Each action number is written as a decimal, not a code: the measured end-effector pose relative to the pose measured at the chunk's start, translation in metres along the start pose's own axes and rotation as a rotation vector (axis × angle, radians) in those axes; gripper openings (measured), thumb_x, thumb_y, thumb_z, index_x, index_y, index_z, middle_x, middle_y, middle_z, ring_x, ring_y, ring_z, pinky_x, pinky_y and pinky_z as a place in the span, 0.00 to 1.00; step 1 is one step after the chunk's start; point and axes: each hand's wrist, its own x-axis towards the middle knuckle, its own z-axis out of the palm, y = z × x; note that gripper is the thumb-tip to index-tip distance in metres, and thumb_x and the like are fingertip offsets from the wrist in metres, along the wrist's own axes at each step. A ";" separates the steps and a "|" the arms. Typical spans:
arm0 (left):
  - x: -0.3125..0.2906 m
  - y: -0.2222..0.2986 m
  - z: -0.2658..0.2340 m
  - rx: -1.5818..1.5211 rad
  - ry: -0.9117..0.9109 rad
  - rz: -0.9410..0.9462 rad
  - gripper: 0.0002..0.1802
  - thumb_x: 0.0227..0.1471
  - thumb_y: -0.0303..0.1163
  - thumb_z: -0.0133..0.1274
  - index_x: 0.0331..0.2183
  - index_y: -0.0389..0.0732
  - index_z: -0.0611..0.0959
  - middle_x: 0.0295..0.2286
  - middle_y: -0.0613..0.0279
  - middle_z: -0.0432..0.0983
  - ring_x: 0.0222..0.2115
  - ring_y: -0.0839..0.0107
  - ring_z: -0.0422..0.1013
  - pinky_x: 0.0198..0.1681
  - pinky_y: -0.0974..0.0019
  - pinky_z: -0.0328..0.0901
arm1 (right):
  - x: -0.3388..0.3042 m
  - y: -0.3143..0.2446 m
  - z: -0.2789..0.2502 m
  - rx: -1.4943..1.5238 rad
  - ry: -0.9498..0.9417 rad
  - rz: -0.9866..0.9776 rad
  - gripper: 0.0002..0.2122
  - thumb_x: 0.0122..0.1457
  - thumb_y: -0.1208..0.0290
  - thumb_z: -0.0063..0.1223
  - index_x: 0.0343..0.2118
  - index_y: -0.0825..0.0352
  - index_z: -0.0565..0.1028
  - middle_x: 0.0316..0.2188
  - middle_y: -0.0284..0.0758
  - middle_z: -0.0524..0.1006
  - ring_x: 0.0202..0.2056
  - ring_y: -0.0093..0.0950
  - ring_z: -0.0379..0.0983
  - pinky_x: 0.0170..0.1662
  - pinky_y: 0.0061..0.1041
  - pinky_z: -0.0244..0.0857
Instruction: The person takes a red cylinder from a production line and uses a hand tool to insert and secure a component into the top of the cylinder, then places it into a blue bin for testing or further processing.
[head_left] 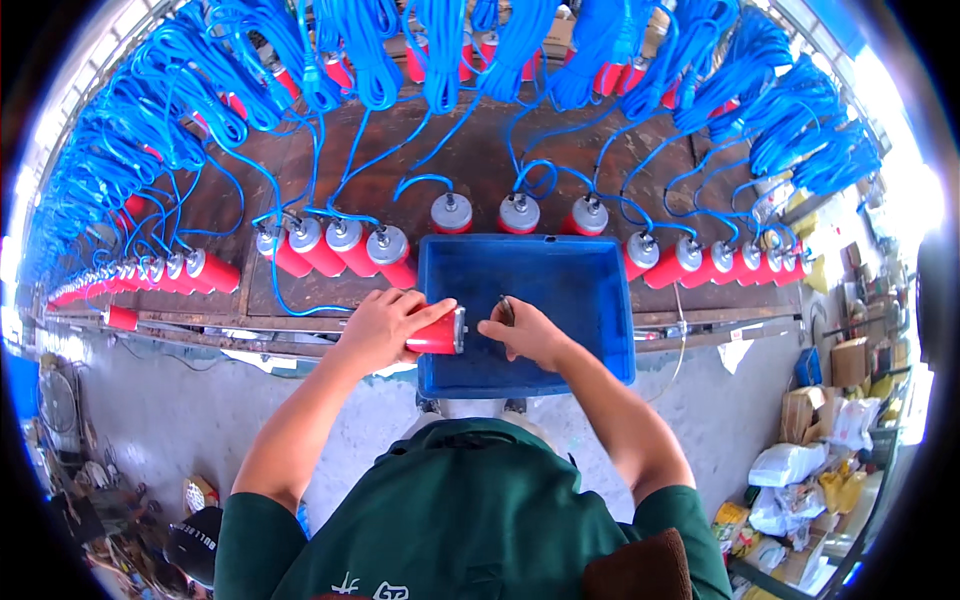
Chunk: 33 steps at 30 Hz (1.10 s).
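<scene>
My left hand (378, 330) is wrapped round a red cylinder (436, 336) with a silvery metal end cap. The cylinder lies on its side over the left edge of a shallow blue plastic tray (627, 325), its capped end pointing right, with a small stub at the centre. Over the tray, my right hand (532, 332) is closed in a pinch on a small dark, slim piece (506, 312), mostly hidden by the fingers. A gap separates my right fingertips from the cap.
Red cylinders (392, 256) with metal caps and blue leads line the brown bench (400, 140) on both sides and behind the tray. Coiled blue cables (440, 60) hang along the back. Bags and cardboard boxes (802, 412) pile up at right; a black cap (195, 545) sits lower left.
</scene>
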 end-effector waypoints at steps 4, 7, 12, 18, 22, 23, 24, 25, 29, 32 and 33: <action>-0.002 0.000 0.001 0.085 -0.033 0.019 0.64 0.33 0.43 0.79 0.72 0.66 0.66 0.52 0.63 0.77 0.53 0.59 0.74 0.55 0.51 0.67 | 0.004 -0.010 0.038 0.379 0.018 -0.055 0.38 0.62 0.44 0.69 0.61 0.74 0.71 0.36 0.34 0.77 0.27 0.21 0.70 0.24 0.20 0.64; -0.014 -0.003 0.008 0.081 0.114 0.003 0.64 0.30 0.48 0.80 0.70 0.62 0.69 0.59 0.60 0.72 0.60 0.56 0.68 0.61 0.46 0.62 | 0.002 -0.028 0.048 0.354 -0.027 0.045 0.29 0.65 0.53 0.68 0.59 0.70 0.72 0.29 0.29 0.73 0.21 0.18 0.62 0.22 0.20 0.56; -0.068 0.014 0.051 -0.134 0.731 -0.638 0.60 0.31 0.50 0.82 0.64 0.43 0.73 0.61 0.48 0.67 0.62 0.48 0.64 0.60 0.47 0.65 | 0.003 -0.015 0.056 0.543 0.049 0.002 0.26 0.64 0.58 0.70 0.57 0.69 0.74 0.23 0.24 0.68 0.18 0.14 0.58 0.19 0.19 0.49; -0.073 0.010 0.102 -2.032 0.616 -0.983 0.62 0.51 0.54 0.75 0.68 0.28 0.57 0.50 0.47 0.78 0.45 0.60 0.81 0.42 0.61 0.81 | 0.000 -0.016 0.062 0.425 0.069 -0.021 0.36 0.60 0.60 0.72 0.67 0.73 0.70 0.53 0.42 0.80 0.54 0.31 0.76 0.60 0.30 0.71; -0.055 0.006 0.074 -2.051 0.676 -1.093 0.48 0.50 0.45 0.77 0.62 0.35 0.67 0.50 0.50 0.79 0.41 0.56 0.83 0.38 0.51 0.84 | 0.000 -0.027 0.063 0.142 0.126 -0.045 0.33 0.59 0.65 0.71 0.65 0.72 0.73 0.56 0.42 0.80 0.53 0.31 0.77 0.61 0.29 0.70; -0.055 0.006 0.063 -2.052 0.710 -1.105 0.45 0.49 0.41 0.78 0.61 0.37 0.70 0.50 0.53 0.79 0.43 0.57 0.82 0.36 0.50 0.84 | -0.001 -0.024 0.060 0.089 0.178 -0.091 0.29 0.61 0.65 0.69 0.63 0.72 0.74 0.51 0.40 0.82 0.46 0.27 0.76 0.50 0.25 0.71; -0.061 0.001 0.057 -2.046 0.724 -1.106 0.45 0.49 0.41 0.78 0.61 0.37 0.70 0.50 0.53 0.79 0.43 0.57 0.82 0.36 0.50 0.84 | -0.005 -0.020 0.057 0.038 0.234 -0.133 0.26 0.63 0.65 0.67 0.62 0.71 0.75 0.45 0.38 0.84 0.39 0.23 0.76 0.38 0.21 0.72; -0.071 -0.006 0.053 -1.978 0.808 -1.125 0.45 0.49 0.40 0.78 0.61 0.37 0.71 0.49 0.54 0.79 0.43 0.59 0.82 0.36 0.51 0.84 | -0.009 -0.022 0.052 0.118 0.238 -0.050 0.23 0.65 0.66 0.66 0.60 0.72 0.77 0.46 0.39 0.85 0.43 0.24 0.78 0.47 0.23 0.72; -0.120 -0.058 0.028 -1.471 0.939 -1.160 0.41 0.46 0.41 0.80 0.56 0.38 0.77 0.44 0.59 0.81 0.41 0.66 0.80 0.36 0.60 0.81 | -0.041 -0.028 0.028 0.235 0.338 0.044 0.13 0.70 0.67 0.62 0.50 0.72 0.80 0.39 0.38 0.88 0.27 0.17 0.73 0.31 0.19 0.67; -0.153 -0.120 0.006 -0.724 0.767 -1.190 0.42 0.42 0.48 0.80 0.53 0.38 0.80 0.40 0.57 0.86 0.41 0.63 0.83 0.45 0.59 0.77 | -0.061 -0.013 0.023 0.280 0.412 0.076 0.11 0.72 0.68 0.58 0.49 0.71 0.79 0.38 0.39 0.87 0.14 0.14 0.61 0.16 0.16 0.52; -0.161 -0.142 0.005 -0.611 0.744 -1.233 0.43 0.40 0.50 0.80 0.52 0.38 0.80 0.40 0.54 0.87 0.42 0.59 0.84 0.50 0.57 0.75 | -0.067 -0.010 0.023 0.312 0.454 0.083 0.10 0.72 0.69 0.58 0.48 0.72 0.79 0.37 0.40 0.87 0.14 0.14 0.60 0.16 0.16 0.51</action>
